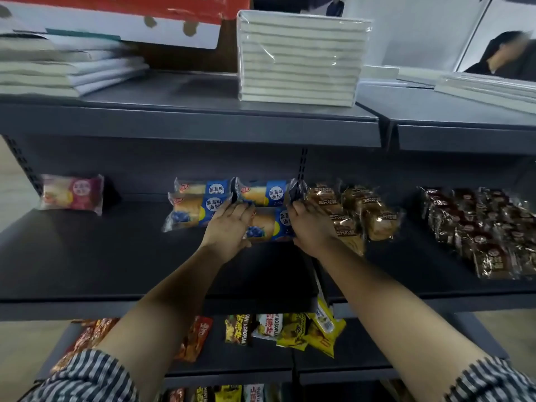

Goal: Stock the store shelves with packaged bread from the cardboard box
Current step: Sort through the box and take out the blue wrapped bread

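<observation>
**While both hands settle a blueberry bread pack on the middle shelf**

Where the two arms reach in over the dark grey middle shelf (87, 256), four blue-labelled bread packs sit in a cluster near its centre. Two stand at the back and two lie in front. The labels read 蓝莓味面包 in white on blue, with a picture of blueberries lower down.

The left hand (229, 227) lies over the left end of the front pack (268, 224), its fingers straight and close together, also touching the neighbouring blue pack (188, 213). The right hand (310, 227) has its fingers curled round the right end of the same front pack, so the pack is held between both hands and rests on the shelf.

Just beside the right hand is a pile of golden-brown packs (356, 210) printed 三只松鼠. Further right lie dark brown packs (478, 233) whose writing is too small to read. Well apart to the left stands a single pink pack (72, 194), its label blurred.

On the shelf below, yellow snack bags (290, 329) show partly readable Latin letters ending in "OPIAN". On the top shelf stands a film-wrapped white stack (295, 56)
</observation>
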Demonstrator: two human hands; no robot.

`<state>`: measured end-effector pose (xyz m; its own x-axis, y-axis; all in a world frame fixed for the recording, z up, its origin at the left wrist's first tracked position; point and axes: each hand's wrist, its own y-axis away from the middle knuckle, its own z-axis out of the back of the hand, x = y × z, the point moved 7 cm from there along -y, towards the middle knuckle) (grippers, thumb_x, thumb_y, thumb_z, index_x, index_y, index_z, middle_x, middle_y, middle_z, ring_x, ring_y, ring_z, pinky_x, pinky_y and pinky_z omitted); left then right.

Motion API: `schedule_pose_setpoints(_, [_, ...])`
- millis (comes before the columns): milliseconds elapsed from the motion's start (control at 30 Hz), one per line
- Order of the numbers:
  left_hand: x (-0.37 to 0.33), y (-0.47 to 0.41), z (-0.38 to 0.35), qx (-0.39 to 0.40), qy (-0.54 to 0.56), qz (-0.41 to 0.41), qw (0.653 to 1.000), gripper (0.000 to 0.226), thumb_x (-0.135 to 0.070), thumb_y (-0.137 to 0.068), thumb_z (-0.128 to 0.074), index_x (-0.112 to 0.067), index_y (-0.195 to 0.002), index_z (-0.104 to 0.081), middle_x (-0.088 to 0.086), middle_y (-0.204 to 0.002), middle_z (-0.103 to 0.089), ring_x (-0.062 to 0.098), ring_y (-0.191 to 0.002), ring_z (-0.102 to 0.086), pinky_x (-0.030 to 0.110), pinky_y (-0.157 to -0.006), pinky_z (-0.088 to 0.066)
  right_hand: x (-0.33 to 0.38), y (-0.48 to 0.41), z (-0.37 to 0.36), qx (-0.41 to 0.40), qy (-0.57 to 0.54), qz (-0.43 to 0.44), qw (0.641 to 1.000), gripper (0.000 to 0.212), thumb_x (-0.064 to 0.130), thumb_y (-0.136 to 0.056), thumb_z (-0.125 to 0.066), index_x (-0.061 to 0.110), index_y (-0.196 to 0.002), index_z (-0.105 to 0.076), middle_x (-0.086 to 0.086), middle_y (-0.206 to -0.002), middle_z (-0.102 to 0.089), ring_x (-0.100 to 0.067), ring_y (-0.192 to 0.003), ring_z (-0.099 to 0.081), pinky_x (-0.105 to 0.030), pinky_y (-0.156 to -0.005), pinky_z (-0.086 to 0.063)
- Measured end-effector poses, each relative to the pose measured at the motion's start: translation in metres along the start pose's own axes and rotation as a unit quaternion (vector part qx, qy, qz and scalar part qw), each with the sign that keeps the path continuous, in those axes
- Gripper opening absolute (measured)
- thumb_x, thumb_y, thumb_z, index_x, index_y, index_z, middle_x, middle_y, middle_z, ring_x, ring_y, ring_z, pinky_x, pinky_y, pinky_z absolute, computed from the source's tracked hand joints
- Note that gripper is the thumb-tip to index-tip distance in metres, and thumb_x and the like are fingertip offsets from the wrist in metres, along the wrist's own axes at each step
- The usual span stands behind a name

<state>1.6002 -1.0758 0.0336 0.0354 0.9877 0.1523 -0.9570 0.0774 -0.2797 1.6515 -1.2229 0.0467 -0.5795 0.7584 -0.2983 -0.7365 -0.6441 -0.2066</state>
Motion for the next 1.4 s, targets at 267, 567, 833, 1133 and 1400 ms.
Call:
schedule_pose_setpoints(267, [0.013,-0.040,-0.018,0.022,-0.118,0.010,0.993,0.088,-0.050,-0.091,-0.058,-0.008,-0.154,-0.013,0.011,-0.160,-0.019,0.028,-0.151,-0.004,0.041,-0.120,0.009,-0.004,-0.048,-0.014,0.004,0.008,-0.022,1.000,0.082,0.024,-0.081,-0.075,0.006,-0.147,-0.029,-0.014,-0.148,-0.033,-0.032,-0.138,-0.034,-0.038,-0.120,-0.011])
schedule_pose_setpoints(567, [0.024,-0.055,-0.024,0.003,-0.122,0.004,0.992,0.093,-0.053,-0.086,-0.063,-0.006,-0.152,-0.016,0.013,-0.154,-0.027,0.031,-0.148,-0.016,0.043,-0.123,0.003,-0.005,-0.070,-0.022,0.002,-0.003,-0.033,0.999,0.080,0.020,-0.078,-0.076,0.005,-0.144,-0.032,-0.014,-0.147,-0.034,-0.032,-0.139,-0.031,-0.040,-0.122,-0.010])
schedule_pose_setpoints(833, [0.027,-0.043,-0.018,-0.048,0.049,-0.002,0.998,0.093,-0.059,-0.086,-0.055,-0.011,-0.155,-0.017,0.009,-0.160,-0.020,0.026,-0.150,-0.010,0.042,-0.122,0.003,-0.008,-0.052,-0.014,-0.036,-0.088,-0.048,0.994,0.090,0.046,-0.083,-0.066,0.009,-0.150,-0.021,-0.014,-0.154,-0.026,-0.031,-0.145,-0.020,-0.041,-0.122,-0.005])
schedule_pose_setpoints(1133, [-0.004,-0.038,0.015,-0.076,0.256,-0.009,0.964,0.083,-0.060,-0.081,-0.064,-0.021,-0.148,-0.037,0.004,-0.146,-0.044,0.026,-0.137,-0.038,0.046,-0.117,-0.022,-0.041,-0.005,0.026,-0.093,-0.177,-0.124,0.972,0.065,0.041,-0.084,-0.065,0.019,-0.142,-0.042,-0.010,-0.138,-0.049,-0.031,-0.128,-0.043,-0.040,-0.102,-0.037])
schedule_pose_setpoints(1400, [-0.079,-0.050,0.049,-0.050,0.338,-0.035,0.939,0.080,-0.065,-0.077,-0.061,-0.027,-0.145,-0.040,0.004,-0.139,-0.052,0.028,-0.123,-0.053,0.042,-0.102,-0.045,-0.110,0.075,0.049,-0.100,-0.276,-0.203,0.934,0.061,0.031,-0.081,-0.070,0.018,-0.136,-0.048,-0.009,-0.128,-0.059,-0.029,-0.118,-0.055,-0.034,-0.092,-0.045])
